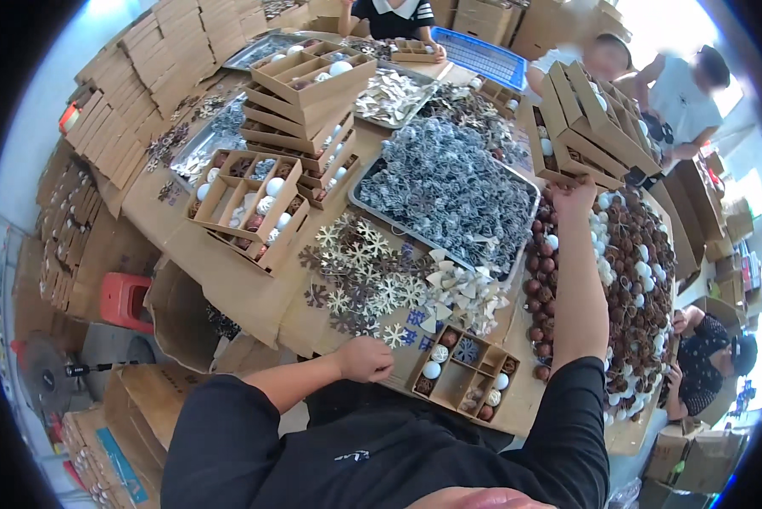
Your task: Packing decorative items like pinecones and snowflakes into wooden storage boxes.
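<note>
My left hand (366,360) is curled closed at the table's near edge; whatever its fingers may hold is hidden. Beside it lies a small divided cardboard box (454,386) with balls and ornaments in its compartments, its long middle compartment bare. My right arm stretches far across to the right, and my right hand (574,197) grips the lower edge of a cardboard box (581,173) at the bottom of a tilted stack. Below that hand are brown balls (540,280) and brown woven balls (631,297). Wooden snowflakes (372,276) and pale wood pieces (466,293) lie nearer my left hand.
A metal tray (372,212) of frosted pinecones fills the table's middle. Filled divided boxes (300,127) are stacked at the left, and a blue crate (479,58) stands at the back. Other people (686,97) are around the table. A red stool (126,299) stands at left.
</note>
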`<state>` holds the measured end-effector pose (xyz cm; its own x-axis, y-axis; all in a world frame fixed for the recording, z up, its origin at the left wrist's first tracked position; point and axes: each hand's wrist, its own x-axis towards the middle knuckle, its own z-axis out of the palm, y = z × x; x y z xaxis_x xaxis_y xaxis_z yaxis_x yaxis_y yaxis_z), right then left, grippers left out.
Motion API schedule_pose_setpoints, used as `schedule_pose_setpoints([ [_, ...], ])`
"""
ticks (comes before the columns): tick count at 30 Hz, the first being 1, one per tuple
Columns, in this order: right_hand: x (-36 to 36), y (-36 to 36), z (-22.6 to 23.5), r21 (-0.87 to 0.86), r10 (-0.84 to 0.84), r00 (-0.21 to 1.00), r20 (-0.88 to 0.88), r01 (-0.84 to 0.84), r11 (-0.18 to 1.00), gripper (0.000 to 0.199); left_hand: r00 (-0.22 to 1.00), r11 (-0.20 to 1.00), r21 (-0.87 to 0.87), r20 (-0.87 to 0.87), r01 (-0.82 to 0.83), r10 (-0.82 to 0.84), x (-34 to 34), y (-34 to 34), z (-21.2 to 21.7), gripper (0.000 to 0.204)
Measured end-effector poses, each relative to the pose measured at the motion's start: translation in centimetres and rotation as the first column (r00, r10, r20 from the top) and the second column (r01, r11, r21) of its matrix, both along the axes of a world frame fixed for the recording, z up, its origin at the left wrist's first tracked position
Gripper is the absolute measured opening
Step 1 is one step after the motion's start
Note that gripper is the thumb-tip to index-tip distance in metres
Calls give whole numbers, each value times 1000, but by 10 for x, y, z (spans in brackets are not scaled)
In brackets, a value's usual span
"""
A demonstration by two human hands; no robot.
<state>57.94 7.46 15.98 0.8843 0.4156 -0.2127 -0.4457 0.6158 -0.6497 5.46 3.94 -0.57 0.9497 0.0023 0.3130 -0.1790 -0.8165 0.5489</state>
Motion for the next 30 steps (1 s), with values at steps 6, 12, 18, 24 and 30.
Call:
schedule_pose_setpoints([
  [6,26,64,-28,25,22,999,-34,-21,999,17,1000,1000,-20,-10,-21,21,-1,-1,-6,17],
  [12,30,98,-39,-32,-51,999,-18,50,998,11,998,997,-31,9,-67,67,-1,-1,-2,15],
  [18,27,115,-44,-72,-99,995,8,99,992,9,997,997,-27,7,-73,73,1,-1,2,17],
  [24,30,119,-50,-85,-114,993,-24,111,990,13,996,996,-36,26,-79,80,0,-1,-3,17],
  [30,37,115,-50,-184,-177,983,-50,165,969,20,997,996,-48,29,-75,77,-1,0,0,18],
])
